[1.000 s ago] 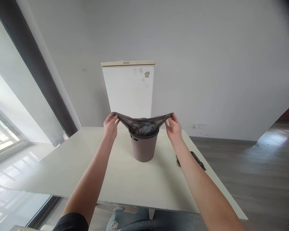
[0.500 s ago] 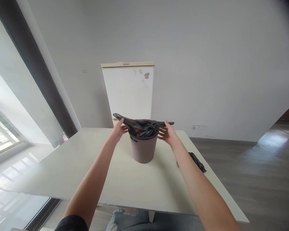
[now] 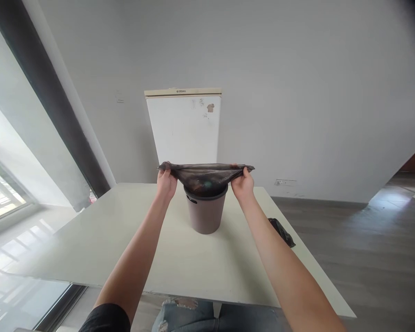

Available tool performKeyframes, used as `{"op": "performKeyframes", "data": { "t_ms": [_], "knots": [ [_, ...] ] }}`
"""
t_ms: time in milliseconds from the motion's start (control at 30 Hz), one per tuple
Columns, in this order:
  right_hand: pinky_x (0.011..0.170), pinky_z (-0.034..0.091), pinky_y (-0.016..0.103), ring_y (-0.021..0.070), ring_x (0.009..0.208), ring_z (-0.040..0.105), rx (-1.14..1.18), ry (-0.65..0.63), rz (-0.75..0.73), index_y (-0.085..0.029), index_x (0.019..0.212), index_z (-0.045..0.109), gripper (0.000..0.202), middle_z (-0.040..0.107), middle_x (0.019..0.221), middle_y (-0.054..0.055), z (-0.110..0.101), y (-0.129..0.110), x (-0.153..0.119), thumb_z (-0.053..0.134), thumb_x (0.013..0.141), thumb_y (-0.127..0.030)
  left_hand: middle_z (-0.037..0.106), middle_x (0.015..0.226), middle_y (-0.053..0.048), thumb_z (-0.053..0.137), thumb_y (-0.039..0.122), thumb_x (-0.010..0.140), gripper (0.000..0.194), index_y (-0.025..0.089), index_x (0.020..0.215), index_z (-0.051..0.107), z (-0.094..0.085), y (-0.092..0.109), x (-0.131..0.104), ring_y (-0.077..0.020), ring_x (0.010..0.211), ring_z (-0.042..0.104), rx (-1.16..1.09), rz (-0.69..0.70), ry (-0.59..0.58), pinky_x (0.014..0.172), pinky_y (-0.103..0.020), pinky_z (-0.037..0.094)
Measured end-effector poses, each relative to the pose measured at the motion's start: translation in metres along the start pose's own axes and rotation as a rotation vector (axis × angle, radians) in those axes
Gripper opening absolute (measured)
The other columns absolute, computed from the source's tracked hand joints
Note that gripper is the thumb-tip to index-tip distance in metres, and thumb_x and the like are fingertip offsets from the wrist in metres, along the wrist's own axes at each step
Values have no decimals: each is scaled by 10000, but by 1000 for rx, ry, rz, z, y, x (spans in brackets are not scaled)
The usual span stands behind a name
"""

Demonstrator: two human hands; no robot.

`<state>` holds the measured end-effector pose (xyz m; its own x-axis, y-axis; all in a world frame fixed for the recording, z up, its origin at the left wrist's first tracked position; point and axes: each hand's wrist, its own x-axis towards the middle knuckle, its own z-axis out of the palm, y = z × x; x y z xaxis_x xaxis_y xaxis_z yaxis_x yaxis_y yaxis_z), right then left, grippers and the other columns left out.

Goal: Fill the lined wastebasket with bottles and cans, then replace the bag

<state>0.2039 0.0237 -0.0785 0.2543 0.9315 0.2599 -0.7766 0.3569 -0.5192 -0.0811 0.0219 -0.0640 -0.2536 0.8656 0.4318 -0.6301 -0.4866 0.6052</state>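
Note:
A mauve trash can (image 3: 207, 214) with a dark rim stands upright on the pale table. Out of its mouth rises a thin black garbage bag (image 3: 207, 177), stretched sideways into a taut band above the rim. My left hand (image 3: 166, 182) grips the bag's left corner, its fingers closed round the plastic. On the other side my right hand (image 3: 242, 183) pinches the right corner between thumb and fingers. Through the sheer plastic some coloured contents show dimly, too blurred to name. The lower part of the bag is hidden inside the can.
A crumpled black plastic bag (image 3: 281, 232) lies near the table's right edge. The pale table (image 3: 107, 235) extends to the left and toward me. Behind it stands a white refrigerator (image 3: 186, 127) against the grey wall, with a wall socket (image 3: 285, 182) to the right.
The bag's opening was loose and gaping; now its edge is pulled straight and taut. Both hands have closed on its corners, and the bag edge stands higher across the front.

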Motion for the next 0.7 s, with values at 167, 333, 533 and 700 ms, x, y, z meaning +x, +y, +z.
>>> {"op": "performKeyframes", "data": {
  "t_ms": [167,333,533,700],
  "knots": [
    [519,469,226,92,454,330,-51,-108,24,-258,809,441,261,309,606,-98,25,-3,-6,638,973,-305,524,696,30,790,366,918,201,208,919,665,25,7,-8,-125,665,611,26,-38,-123,822,-337,587],
    [459,341,249,102,490,338,-267,-306,165,-226,940,627,196,439,661,-49,47,-8,-14,520,903,-386,401,607,57,729,368,946,184,187,940,702,55,9,-21,-68,482,398,298,-91,-269,481,-215,383],
    [543,356,256,117,562,492,-652,-511,150,-237,970,597,295,586,660,-51,61,4,-29,702,808,-460,611,683,21,778,314,847,235,198,1039,707,78,-4,-32,-69,480,420,623,-118,-440,496,-229,341],
    [542,374,254,113,512,480,-674,-454,109,-284,903,392,403,603,652,-97,61,14,-31,725,806,-490,718,808,-51,818,351,788,223,177,917,768,79,-7,-34,-86,494,461,698,-96,-427,490,-256,372]
  ]
}}
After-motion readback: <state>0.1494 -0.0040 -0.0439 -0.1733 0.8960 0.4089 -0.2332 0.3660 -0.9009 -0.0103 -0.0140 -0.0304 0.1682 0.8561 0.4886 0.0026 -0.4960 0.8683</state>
